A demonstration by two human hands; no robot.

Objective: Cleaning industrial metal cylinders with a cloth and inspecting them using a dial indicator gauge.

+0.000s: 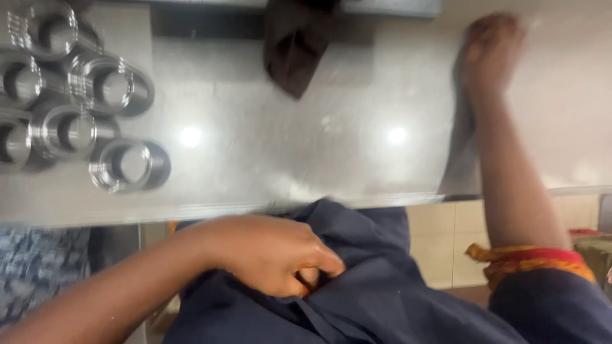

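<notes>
right hand point(491, 48) flat, pressing grey cloth point(462, 143) | left hand point(271, 251) pinching dark garment point(357, 280) | advice: wipe steadily, away from metal rings point(83, 108) beyond left hand

**Where things lie around the two hands**

The right hand point(491, 48) rests on a cloth point(460, 137) at the far right of the metal table point(287, 159). To its left, at the table's far edge, lies a folded rag point(294, 48). Further left still, well apart from that hand, machined metal rings point(83, 105) stand clustered on the table's left end. The left hand point(271, 255) lies before the table's near edge, pressed on the person's shirt point(370, 286).
</notes>
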